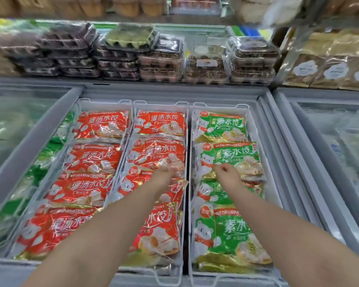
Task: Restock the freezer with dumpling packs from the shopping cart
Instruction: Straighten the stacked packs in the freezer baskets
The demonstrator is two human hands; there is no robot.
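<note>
Person is reaching both arms into the freezer (278,141). Right grip (226,172) seems to be pinching the near-left edge of a green pack (236,156) in the right basket (220,106). Left grip (166,172) is resting on a red pack (153,154) in the mid basket (160,102); fingers hidden, can't tell if holding. Packs are prob. behaving stiff and lumpy inside slick, crinkly film, so taking them by a side edge w/ fingers under is looking safest.

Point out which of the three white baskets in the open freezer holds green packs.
The rightmost basket: green packs fill it, while the middle basket and the left basket hold red packs.
</note>
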